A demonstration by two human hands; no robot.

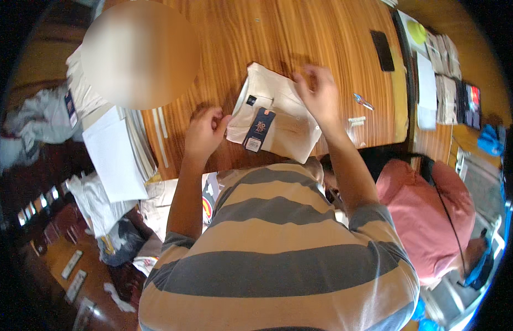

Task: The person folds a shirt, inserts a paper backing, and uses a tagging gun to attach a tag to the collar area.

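A folded beige garment (289, 118) lies on the wooden table in front of me, turned at a slant. Its collar or waist opening shows a small dark label, and a dark blue hang tag (260, 129) with a white lower part rests on top. My left hand (206, 132) is at the garment's left edge, fingers loosely curled and thumb apart, with nothing visible in it. Over the upper right edge hovers my right hand (318, 91), its thumb and fingers spread and slightly blurred. Whether either hand touches the cloth is hard to tell.
On the wooden table (223, 33) are a black phone (382, 51), a pen (363, 101) and a small pale strip (356, 121). Stacked white sheets (114, 157) stand at the left edge. Folded beige packs (447, 99) lie far right. A person in a pink top (427, 215) is close by.
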